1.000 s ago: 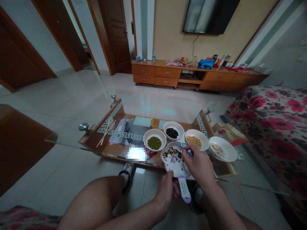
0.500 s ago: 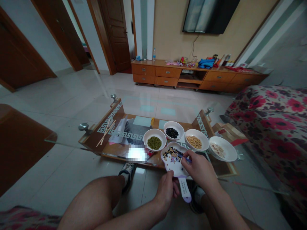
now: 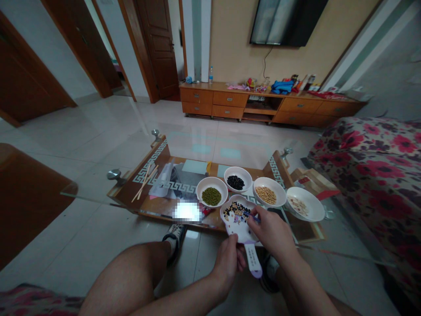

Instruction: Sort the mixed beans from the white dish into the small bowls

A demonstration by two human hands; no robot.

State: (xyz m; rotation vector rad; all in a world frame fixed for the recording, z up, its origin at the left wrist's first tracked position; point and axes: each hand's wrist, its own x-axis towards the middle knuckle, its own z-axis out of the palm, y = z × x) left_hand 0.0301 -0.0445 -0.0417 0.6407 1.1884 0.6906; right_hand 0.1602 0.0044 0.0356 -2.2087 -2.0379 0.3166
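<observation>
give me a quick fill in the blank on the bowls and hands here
The left hand grips the scoop by its ____.
The bowl of green beans stands ____ of the bowl of black beans.
The right hand holds a thin ____ tool over the mixed beans.

Missing words: handle; left; blue

Your left hand (image 3: 228,259) grips the scoop (image 3: 241,224) of mixed beans by its handle; your right hand (image 3: 271,232) pinches a small blue tool (image 3: 251,215) over it.

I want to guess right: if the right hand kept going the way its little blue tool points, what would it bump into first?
Probably the mixed beans piled in the white scoop. The right hand points its blue tool left at them; depth is hard to judge.
</observation>
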